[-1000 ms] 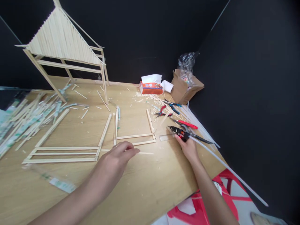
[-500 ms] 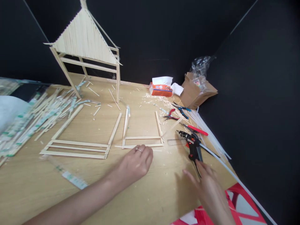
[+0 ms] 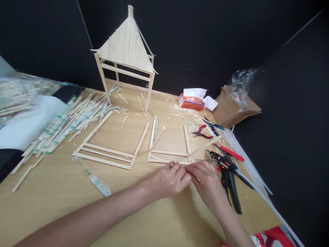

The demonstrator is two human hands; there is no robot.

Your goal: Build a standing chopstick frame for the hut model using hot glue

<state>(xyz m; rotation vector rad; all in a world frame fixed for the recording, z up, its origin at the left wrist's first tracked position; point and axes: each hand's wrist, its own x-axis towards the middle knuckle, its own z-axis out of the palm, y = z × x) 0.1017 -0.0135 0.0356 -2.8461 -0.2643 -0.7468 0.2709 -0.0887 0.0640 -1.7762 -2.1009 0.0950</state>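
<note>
stick: a thin wooden stick (image 3: 197, 178) sits where the two hands meet, just below the front rail of the small frame, partly hidden by the fingers.

left hand: the left hand (image 3: 168, 180), wearing a ring (image 3: 174, 166), has its fingers (image 3: 182, 178) curled and touching the right hand. i cannot tell whether they have hold of the stick.

right hand: the right hand (image 3: 207, 181) has its fingers (image 3: 197, 168) closed and bent over the stick, which seems pinched, though the grip is partly hidden.

small frame: a flat rectangular frame of wooden sticks (image 3: 167, 152) lies on the table (image 3: 51, 195), directly above the hands, its front rail almost touching the fingers.

large frame: a longer stick frame (image 3: 102, 160) lies to the left of the small frame, well clear of the hands.

glue gun: a black hot glue gun (image 3: 224, 164) with a small red light lies on its side just right of the right hand, with a white glue stick running from its back.

tools: red-handled pliers (image 3: 202, 132) lie beyond the small frame, among wood shavings (image 3: 185, 111).

far edge: a stick model house (image 3: 125, 44) with a steep roof stands upright at the back, left of a tissue box (image 3: 191, 103) and a cardboard box (image 3: 236, 109).

left side: loose bundles of sticks (image 3: 74, 123) spread across the table.
</note>
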